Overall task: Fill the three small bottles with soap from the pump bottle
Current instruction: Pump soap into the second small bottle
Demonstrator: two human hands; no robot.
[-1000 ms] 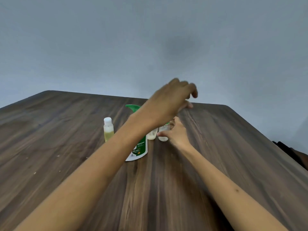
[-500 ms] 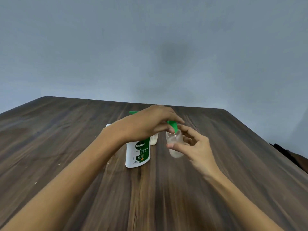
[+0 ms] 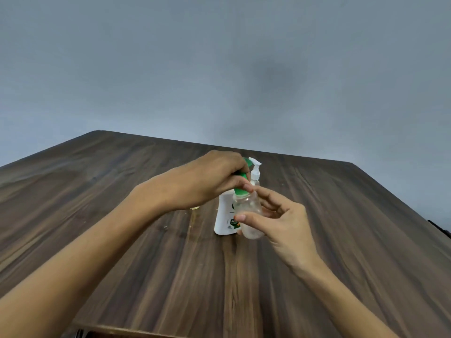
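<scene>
The white pump bottle with a green label stands mid-table. My left hand is closed over its green pump head, whose spout end sits right at the mouth of a small clear bottle. My right hand holds that bottle tilted, just in front of the pump bottle and off the table. A second small bottle with a white pump top stands just behind. Only a yellowish sliver of the third small bottle shows under my left wrist.
The dark wooden table runs to a far edge against a grey wall, and its right edge slants down the frame. A dark object pokes in beyond that right edge. The table's near edge shows at the bottom.
My right hand lifted the small clear bottle off the table and brought it up to the spout. My left hand came down from above and closed on the pump head.
</scene>
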